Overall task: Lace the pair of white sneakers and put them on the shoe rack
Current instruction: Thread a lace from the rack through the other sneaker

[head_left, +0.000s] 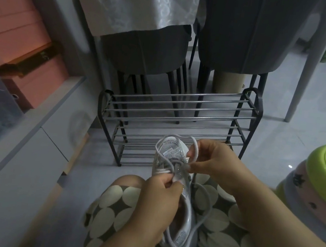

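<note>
Our left hand (pixel 161 191) pinched the white mesh sneaker (pixel 175 166); right hand (pixel 207 160) gripped the grey cord lace (pixel 202 203). Slack might slip from its eyelet.

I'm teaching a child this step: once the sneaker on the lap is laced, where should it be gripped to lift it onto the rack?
Probably the sneaker by its open heel collar, from the wearer's side: the heel faces the person, the toe faces the shoe rack.

dim room, pale tiled floor (pixel 304 113); two dark grey upholstered chairs (pixel 238 35) far centre, pink storage boxes (pixel 15 27) left
</note>
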The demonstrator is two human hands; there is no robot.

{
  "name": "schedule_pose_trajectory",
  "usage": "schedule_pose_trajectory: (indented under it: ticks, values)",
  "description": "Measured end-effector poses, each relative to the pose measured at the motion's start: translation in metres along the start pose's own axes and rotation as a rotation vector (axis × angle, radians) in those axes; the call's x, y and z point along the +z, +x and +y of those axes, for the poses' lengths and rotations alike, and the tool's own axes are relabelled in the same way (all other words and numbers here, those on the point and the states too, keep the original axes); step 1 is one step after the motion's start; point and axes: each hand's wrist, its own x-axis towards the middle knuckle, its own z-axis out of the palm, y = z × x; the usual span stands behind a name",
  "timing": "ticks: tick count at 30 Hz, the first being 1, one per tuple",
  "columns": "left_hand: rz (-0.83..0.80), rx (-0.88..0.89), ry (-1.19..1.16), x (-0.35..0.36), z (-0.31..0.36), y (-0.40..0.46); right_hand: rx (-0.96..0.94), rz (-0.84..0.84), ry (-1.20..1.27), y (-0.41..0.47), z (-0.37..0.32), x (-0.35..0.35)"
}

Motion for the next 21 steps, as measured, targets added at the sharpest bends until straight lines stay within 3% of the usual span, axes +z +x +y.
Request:
schedule_pose_trajectory:
  ticks: [3,8,21]
  values:
    - [-0.016,-0.080,-0.248,0.005,0.003,-0.004,0.003,0.023,-0.086,0.000,0.000,-0.001]
    - [-0.031,-0.099,-0.439,0.006,0.011,-0.011,0.000,0.014,-0.151,-0.002,-0.002,0.000]
    - [-0.014,-0.076,-0.385,0.008,-0.005,0.000,-0.050,-0.038,-0.215,0.000,-0.003,0.008]
